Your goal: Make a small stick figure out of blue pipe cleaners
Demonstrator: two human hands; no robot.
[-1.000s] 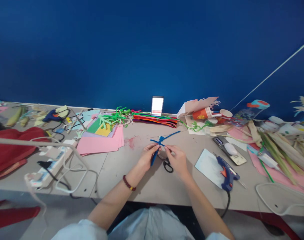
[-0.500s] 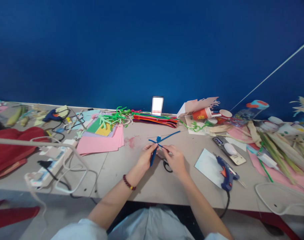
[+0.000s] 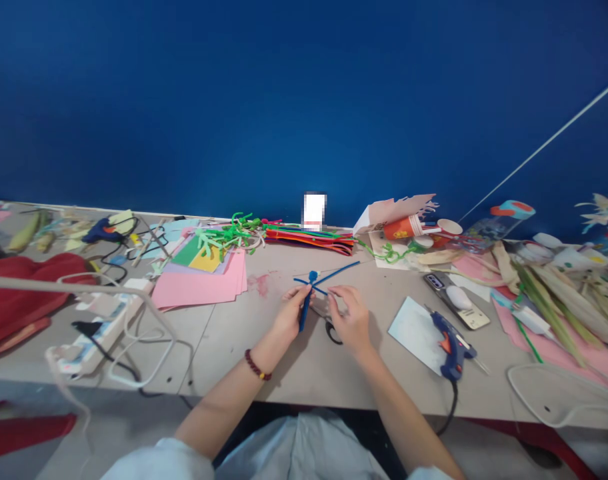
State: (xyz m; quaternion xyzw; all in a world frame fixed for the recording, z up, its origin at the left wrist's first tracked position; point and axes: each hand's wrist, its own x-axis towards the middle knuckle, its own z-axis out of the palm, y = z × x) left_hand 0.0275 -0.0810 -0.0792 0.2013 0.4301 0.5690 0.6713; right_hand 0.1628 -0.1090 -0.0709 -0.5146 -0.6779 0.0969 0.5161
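Note:
My left hand (image 3: 287, 315) is closed around a blue pipe-cleaner figure (image 3: 305, 313). This figure has a small coiled knob at its top, a thick stem pointing down toward me, and thin strands sticking out to the sides. One long strand reaches up and to the right. My right hand (image 3: 353, 320) is beside the tip of a short right-hand strand, with thumb and forefinger slightly apart. Under the right hand lies a pair of scissors (image 3: 333, 331), mostly hidden, with a black handle loop showing.
Behind my hands lies a bundle of coloured pipe cleaners (image 3: 309, 241). Pink paper sheets (image 3: 197, 288) are at the left, near a power strip (image 3: 101, 333). To the right are a glue gun (image 3: 451, 347), a light blue card (image 3: 415, 335) and a phone (image 3: 477, 317).
My right fingers have drawn back a little from the short strand and loosened. The blue figure, still in my left hand, has shifted slightly left.

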